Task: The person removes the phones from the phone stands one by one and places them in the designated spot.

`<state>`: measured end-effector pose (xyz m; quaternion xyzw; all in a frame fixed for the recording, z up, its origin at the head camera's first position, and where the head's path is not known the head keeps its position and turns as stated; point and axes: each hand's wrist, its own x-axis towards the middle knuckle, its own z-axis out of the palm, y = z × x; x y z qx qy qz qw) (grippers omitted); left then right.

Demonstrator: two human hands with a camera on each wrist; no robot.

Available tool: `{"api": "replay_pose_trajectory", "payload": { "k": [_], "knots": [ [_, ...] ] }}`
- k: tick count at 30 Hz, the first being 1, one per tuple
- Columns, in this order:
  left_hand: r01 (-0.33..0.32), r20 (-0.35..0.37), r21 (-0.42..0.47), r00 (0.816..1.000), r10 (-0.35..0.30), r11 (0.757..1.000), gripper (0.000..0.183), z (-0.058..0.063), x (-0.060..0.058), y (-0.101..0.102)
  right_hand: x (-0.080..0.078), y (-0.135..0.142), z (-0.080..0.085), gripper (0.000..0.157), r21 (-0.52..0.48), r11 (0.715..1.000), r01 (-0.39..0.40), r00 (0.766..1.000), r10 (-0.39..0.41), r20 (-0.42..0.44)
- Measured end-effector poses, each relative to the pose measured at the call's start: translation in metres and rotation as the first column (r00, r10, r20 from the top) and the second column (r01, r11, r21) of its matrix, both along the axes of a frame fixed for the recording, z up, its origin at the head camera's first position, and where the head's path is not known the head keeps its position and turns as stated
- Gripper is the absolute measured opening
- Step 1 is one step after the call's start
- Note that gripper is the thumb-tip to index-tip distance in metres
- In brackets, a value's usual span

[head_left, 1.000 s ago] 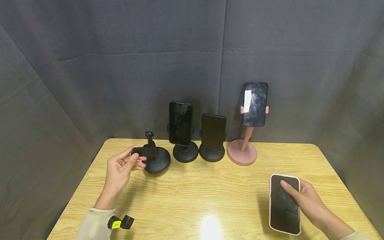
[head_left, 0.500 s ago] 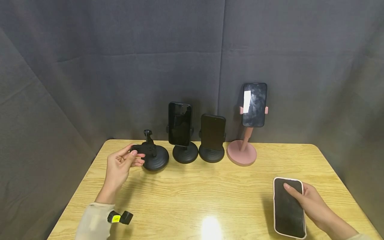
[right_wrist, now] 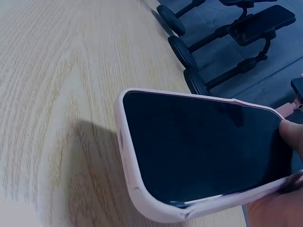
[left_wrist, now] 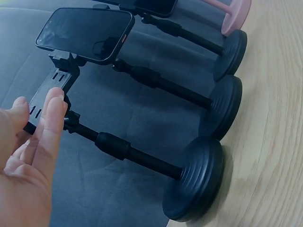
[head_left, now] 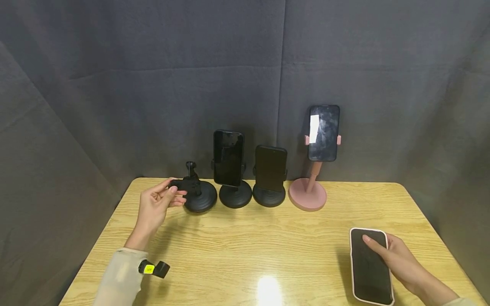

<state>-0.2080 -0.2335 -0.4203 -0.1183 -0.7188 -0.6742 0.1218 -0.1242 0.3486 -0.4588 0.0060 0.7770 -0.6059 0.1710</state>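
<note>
My left hand (head_left: 153,208) pinches the black clamp (left_wrist: 49,90) at the top of the leftmost phone stand (head_left: 200,197) between thumb and fingers. No phone sits in that clamp, and the stand's round base (left_wrist: 194,182) shows at the table's edge in the left wrist view. On the right side, my right hand (head_left: 405,265) grips a phone (head_left: 371,267) in a pale pink case, thumb over the dark screen. In the right wrist view this phone (right_wrist: 203,146) casts a shadow on the wooden table beneath it.
Two black stands beside the leftmost one hold dark phones (head_left: 228,157) (head_left: 270,168). Farther right, a taller pink stand (head_left: 308,194) carries another phone (head_left: 323,133). Behind the wooden table (head_left: 237,246) hangs a grey curtain (head_left: 172,106).
My left hand and the leftmost stand have shifted slightly toward the back of the table. The pink-cased phone in my right hand has moved a little right and nearer.
</note>
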Motion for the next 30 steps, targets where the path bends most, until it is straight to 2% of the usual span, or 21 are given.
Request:
{"api": "replay_pose_trajectory", "payload": {
  "k": [10,19,30],
  "knots": [
    [0.030,-0.006,0.020,1.000,-0.030,0.999,0.053,-0.002,-0.012,-0.005,-0.002,0.010,-0.001,0.022,0.015,1.000,-0.021,0.999,0.021,0.028],
    [0.040,0.006,0.014,0.999,-0.040,0.999,0.053,-0.006,-0.017,-0.009,-0.003,0.022,-0.004,0.025,-0.040,0.997,-0.072,0.995,0.075,0.073],
    [0.036,0.027,0.033,0.999,-0.037,0.999,0.054,-0.010,-0.022,-0.012,-0.001,0.040,-0.012,0.024,-0.012,1.000,-0.028,0.990,0.029,0.141]
  ]
}}
